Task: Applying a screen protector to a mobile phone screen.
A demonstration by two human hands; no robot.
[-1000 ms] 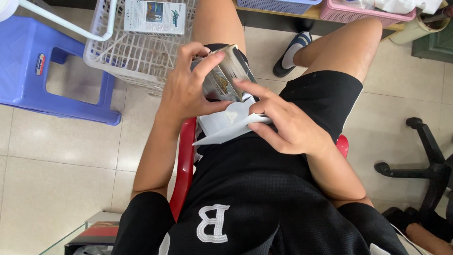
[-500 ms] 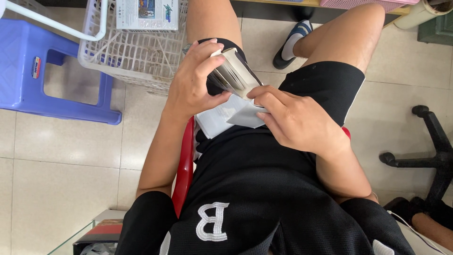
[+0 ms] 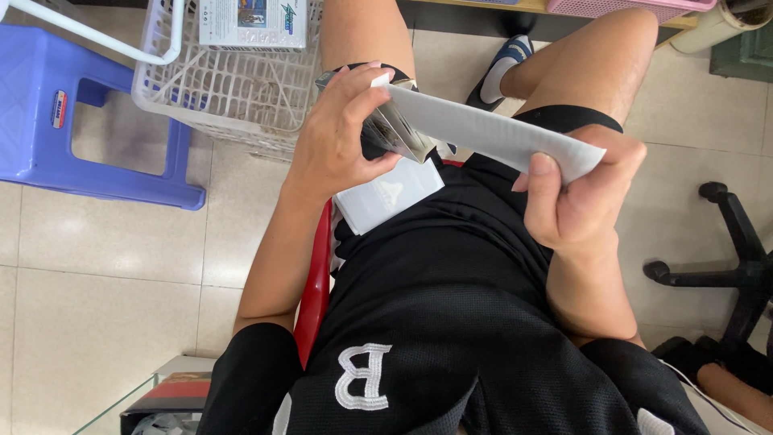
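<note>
Above the lap of a seated person in black shorts [image 3: 451, 266], a small silvery foil pouch [image 3: 394, 129] is gripped by the left hand [image 3: 338, 149], with the fingers curled over its top edge and the thumb pressed against its lower side. A long white strip of folded paper [image 3: 491, 133] is seen reaching out of the pouch towards the right, and its far end is pinched in the right hand [image 3: 584, 201], the thumb lying on the near face and the fingers wrapped behind it. Both hands are thus closed on what they hold, well apart from each other. On the lap, just below the left hand, a flat white packet [image 3: 386, 197] is laid against the shorts. On the tiled floor to the left, a white wire basket [image 3: 217, 93] with a printed box inside is found beside a blue plastic stool [image 3: 88, 153]. The edge of a red seat [image 3: 316, 298] is glimpsed under the left forearm.
</note>
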